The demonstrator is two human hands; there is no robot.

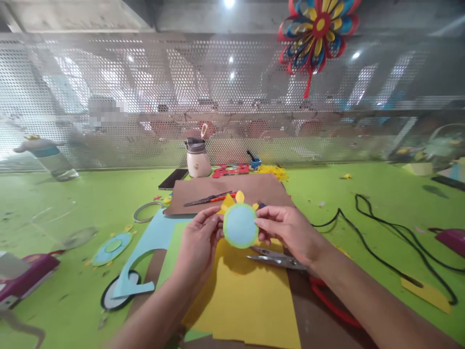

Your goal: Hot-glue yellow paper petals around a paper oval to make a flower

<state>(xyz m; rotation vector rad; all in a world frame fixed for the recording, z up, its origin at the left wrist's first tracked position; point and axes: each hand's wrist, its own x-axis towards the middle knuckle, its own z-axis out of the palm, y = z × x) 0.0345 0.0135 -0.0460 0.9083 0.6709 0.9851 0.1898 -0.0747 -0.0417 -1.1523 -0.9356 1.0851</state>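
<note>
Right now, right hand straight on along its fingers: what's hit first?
The paper disc, whose edge the right hand is holding; past it, probably the left hand, though depth is unclear.

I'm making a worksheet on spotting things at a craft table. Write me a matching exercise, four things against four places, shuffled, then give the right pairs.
Things
1. Paper disc
2. Dark phone
3. Flower decoration
4. Yellow sheet

Places
A. Hanging high up, in front of the perforated screen
B. Underneath the metal scissor blades
C. Held between the left hand and the right hand
D. On the green table, just left of the pale bottle in the picture

Right pairs: 1-C, 2-D, 3-A, 4-B
</note>
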